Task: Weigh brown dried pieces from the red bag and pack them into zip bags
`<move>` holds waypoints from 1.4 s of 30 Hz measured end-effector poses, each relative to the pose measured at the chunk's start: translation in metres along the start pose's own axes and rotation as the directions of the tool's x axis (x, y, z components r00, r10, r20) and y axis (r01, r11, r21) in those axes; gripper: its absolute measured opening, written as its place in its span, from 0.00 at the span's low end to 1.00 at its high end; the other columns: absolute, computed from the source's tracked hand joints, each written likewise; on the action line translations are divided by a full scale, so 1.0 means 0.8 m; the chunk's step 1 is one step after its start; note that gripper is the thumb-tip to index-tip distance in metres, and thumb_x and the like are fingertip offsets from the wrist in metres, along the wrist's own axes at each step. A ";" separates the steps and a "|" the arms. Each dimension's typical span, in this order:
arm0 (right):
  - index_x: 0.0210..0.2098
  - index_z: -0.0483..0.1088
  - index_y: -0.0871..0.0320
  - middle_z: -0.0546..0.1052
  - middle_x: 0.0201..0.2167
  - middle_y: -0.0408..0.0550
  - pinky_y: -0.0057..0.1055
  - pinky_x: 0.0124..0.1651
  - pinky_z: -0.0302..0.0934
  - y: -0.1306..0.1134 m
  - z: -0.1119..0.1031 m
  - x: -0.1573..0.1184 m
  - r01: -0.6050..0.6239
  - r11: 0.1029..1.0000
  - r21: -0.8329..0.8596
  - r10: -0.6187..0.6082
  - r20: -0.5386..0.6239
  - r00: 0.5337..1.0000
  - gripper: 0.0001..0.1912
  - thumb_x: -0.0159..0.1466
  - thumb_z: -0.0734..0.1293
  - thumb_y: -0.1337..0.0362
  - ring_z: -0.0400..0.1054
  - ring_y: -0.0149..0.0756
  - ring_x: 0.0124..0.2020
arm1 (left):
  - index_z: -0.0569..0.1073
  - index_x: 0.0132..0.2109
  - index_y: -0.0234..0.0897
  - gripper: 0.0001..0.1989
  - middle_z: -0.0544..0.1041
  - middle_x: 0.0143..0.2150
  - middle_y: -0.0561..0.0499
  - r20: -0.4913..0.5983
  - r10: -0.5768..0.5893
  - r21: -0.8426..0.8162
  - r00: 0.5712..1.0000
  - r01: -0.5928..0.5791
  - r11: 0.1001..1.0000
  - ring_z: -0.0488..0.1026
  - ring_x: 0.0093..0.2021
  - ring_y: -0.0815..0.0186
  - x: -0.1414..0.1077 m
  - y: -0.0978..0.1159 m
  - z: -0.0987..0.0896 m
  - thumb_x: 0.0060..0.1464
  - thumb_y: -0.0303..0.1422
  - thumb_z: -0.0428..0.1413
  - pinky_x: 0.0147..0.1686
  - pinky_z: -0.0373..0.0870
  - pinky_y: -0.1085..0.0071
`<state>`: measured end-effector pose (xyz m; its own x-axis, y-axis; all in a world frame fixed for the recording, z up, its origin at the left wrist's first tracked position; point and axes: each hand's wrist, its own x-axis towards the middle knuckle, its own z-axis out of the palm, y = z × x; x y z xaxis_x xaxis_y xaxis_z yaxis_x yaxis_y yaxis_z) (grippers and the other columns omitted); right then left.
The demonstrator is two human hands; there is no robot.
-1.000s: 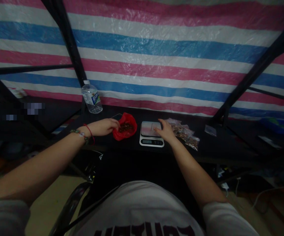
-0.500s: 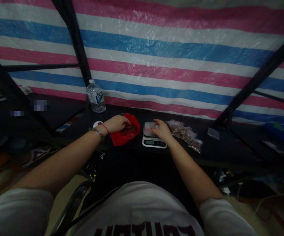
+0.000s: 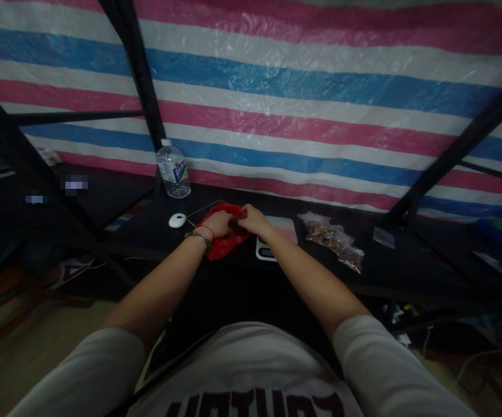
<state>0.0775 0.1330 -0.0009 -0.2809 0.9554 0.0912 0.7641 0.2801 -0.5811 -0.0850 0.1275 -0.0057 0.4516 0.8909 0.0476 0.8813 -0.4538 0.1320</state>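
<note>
Black table (image 3: 407,263) (dim) before striped tarp (image 3: 303,87).

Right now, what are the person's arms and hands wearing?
Both arms are bare from short white sleeves down. The left hand has a thin red string and a dark beaded bracelet at the wrist. The right hand wears nothing visible: no gloves, no rings that can be made out.

You're at a makeshift packing bench under a tarp shelter: striped tarpaulin (image 3: 303,98) fills the upper frame behind black poles (image 3: 140,75), with a digital scale (image 3: 277,240) and filled packets (image 3: 333,240) at centre right.
</note>
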 end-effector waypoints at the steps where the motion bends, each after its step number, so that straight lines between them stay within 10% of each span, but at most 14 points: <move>1: 0.45 0.68 0.59 0.76 0.41 0.51 0.29 0.40 0.62 0.002 -0.001 0.001 0.026 0.994 -0.102 -0.026 0.003 1.000 0.18 0.56 0.68 0.64 0.71 0.39 0.41 | 0.79 0.44 0.38 0.13 0.79 0.44 0.44 -0.004 0.007 -0.011 1.000 -0.007 1.000 0.75 0.45 0.62 -0.002 -0.001 0.000 0.53 0.31 0.53 0.49 0.66 0.72; 11: 0.48 0.72 0.62 0.71 0.48 0.61 0.36 0.47 0.63 -0.014 -0.003 -0.001 0.229 0.747 -0.624 -0.187 0.133 0.973 0.18 0.65 0.55 0.73 0.68 0.45 0.48 | 0.79 0.40 0.33 0.13 0.80 0.38 0.41 0.026 -0.109 -0.015 0.994 0.110 0.994 0.76 0.40 0.58 -0.011 0.001 -0.006 0.49 0.33 0.57 0.43 0.69 0.70; 23: 0.42 0.76 0.61 0.78 0.41 0.56 0.29 0.44 0.61 -0.009 0.003 0.031 0.405 0.813 -0.418 -0.277 0.334 0.901 0.12 0.62 0.64 0.65 0.72 0.42 0.43 | 0.77 0.44 0.36 0.16 0.80 0.42 0.46 -0.017 -0.199 -0.164 0.980 0.194 0.967 0.76 0.41 0.61 -0.009 -0.008 0.005 0.47 0.35 0.59 0.42 0.69 0.74; 42: 0.39 0.77 0.61 0.79 0.38 0.54 0.27 0.39 0.59 0.000 0.008 0.028 0.378 0.854 -0.358 -0.273 0.310 0.911 0.11 0.61 0.64 0.67 0.72 0.39 0.39 | 0.77 0.43 0.35 0.13 0.81 0.40 0.49 -0.046 -0.221 -0.447 0.974 0.178 0.877 0.77 0.40 0.64 -0.006 -0.010 0.018 0.49 0.32 0.58 0.41 0.70 0.74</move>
<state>0.0673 0.1539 -0.0040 -0.6443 0.7647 -0.0090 0.7543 0.6335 -0.1722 -0.0924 0.1264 -0.0209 0.2387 0.9691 0.0628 0.7908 -0.2316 0.5665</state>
